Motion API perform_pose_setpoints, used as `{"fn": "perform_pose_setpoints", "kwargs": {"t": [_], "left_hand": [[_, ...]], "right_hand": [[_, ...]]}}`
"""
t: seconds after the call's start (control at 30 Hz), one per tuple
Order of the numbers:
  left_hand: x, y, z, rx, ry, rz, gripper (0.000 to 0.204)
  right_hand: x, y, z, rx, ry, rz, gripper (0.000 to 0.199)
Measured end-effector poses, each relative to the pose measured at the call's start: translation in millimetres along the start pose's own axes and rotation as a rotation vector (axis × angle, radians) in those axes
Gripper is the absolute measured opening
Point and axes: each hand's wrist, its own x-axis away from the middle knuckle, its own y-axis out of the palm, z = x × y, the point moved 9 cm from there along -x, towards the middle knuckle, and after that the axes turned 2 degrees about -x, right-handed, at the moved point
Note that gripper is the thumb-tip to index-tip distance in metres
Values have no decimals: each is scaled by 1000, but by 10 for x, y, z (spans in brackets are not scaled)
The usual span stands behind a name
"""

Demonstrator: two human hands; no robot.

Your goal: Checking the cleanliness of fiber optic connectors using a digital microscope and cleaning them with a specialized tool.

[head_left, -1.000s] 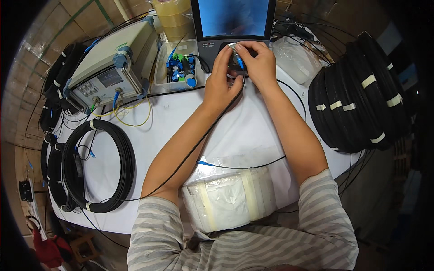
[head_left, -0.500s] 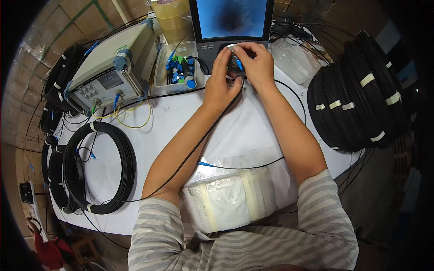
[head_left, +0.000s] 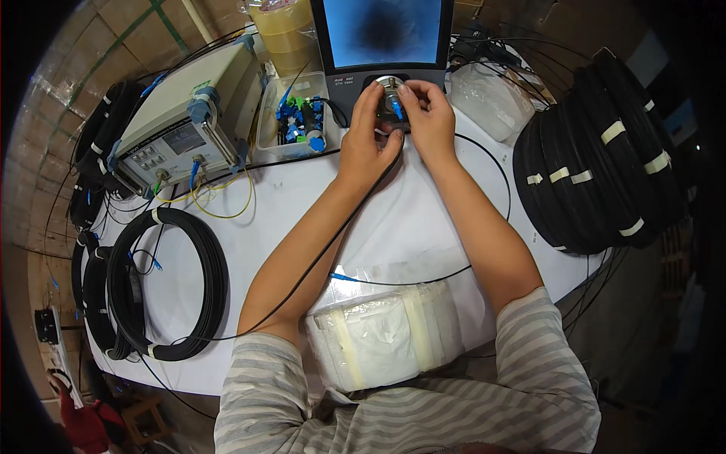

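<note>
While we lean over the white table, our left hand and right hand pinch a blue plug at the round port below the screen; tugging its thin black cable could kink it.

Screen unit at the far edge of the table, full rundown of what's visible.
The screen unit stands upright at the white table's far edge: dark casing, lit bluish display showing a blurred dark blot. Below the display sits a round metal port. The left hand and right hand meet there, pinching a blue-tipped connector on a thin black cable.
</note>
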Motion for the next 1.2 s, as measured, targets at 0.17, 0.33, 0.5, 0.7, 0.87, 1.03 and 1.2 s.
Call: {"fn": "perform_pose_setpoints", "kwargs": {"t": [0.17, 0.33, 0.5, 0.7, 0.87, 1.03, 1.2], "left_hand": [[-2, -7, -29, 27, 0, 25, 77], [-24, -30, -30, 4, 23, 61, 75], [-24, -52, -29, -31, 18, 94, 71], [-21, -63, -28, -8, -8, 125, 66], [-21, -96, -9, -31, 15, 155, 63], [-24, -101, 9, -16, -8, 159, 61], [-24, -112, -1, -36, -7, 166, 60]], "right_hand": [[151, 20, 267, -184, 78, 0, 36], [132, 15, 275, -217, 73, -1, 37], [149, 12, 242, -185, 117, -18, 38], [138, 7, 259, -185, 133, -44, 40], [138, 34, 244, -202, 171, -84, 40], [126, 64, 237, -268, 181, -137, 41], [110, 81, 241, -248, 177, -168, 41]]}}
